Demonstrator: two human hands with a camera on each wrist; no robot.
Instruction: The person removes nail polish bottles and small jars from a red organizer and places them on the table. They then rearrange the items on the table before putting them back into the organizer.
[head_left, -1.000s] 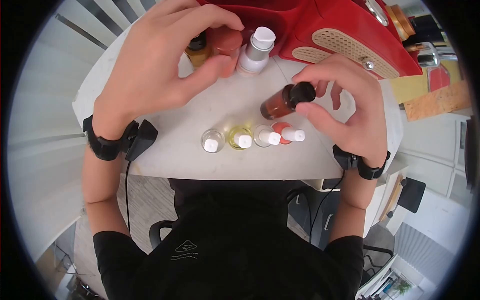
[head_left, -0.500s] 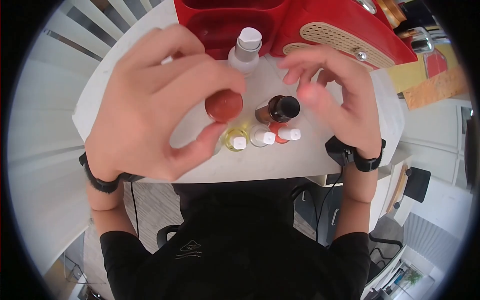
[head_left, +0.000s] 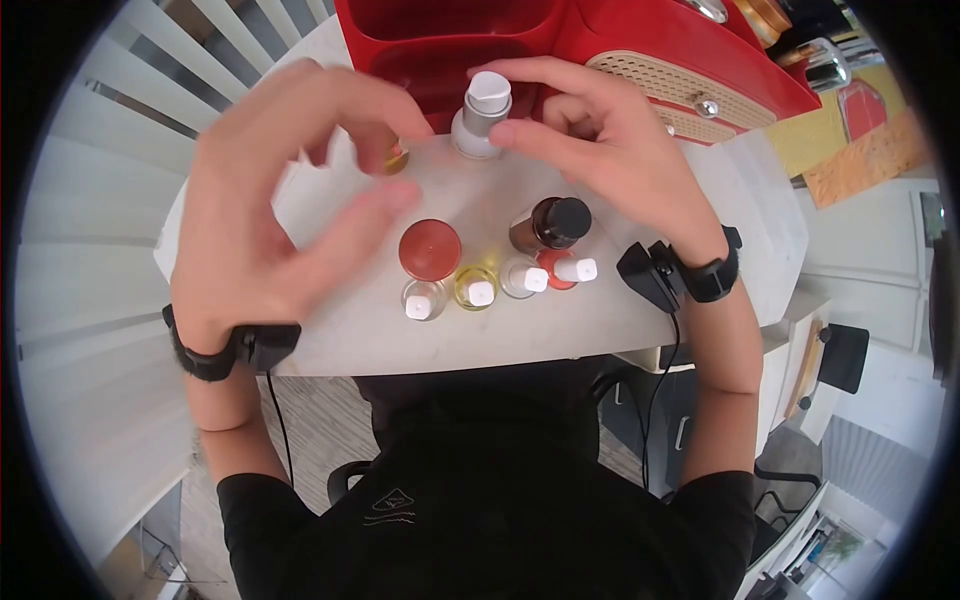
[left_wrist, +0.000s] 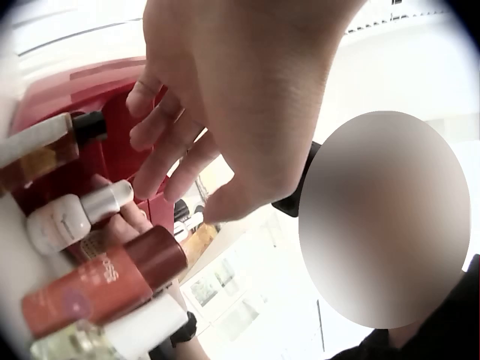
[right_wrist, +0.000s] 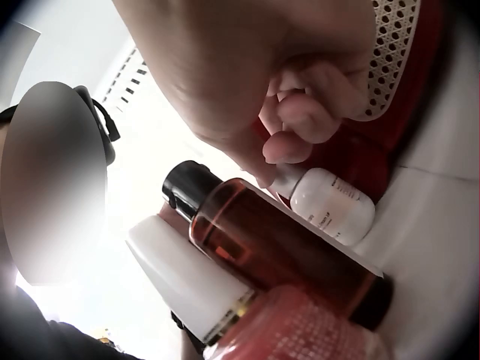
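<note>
Freed from the left hand, the coral bottle now stands on the table just beyond a clear bottle; that hand now nears an amber bottle. The right hand leaves the brown bottle and pinches the white bottle.

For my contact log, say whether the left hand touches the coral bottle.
Apart: the left wrist view shows background between the left hand and the coral bottle.

We see a silver-collared white bottle upper centre, an amber bottle upper left, a brick-red bottle mid-frame, a black-capped brown bottle centre right, a red cabinet with cream lattice upper right
</note>
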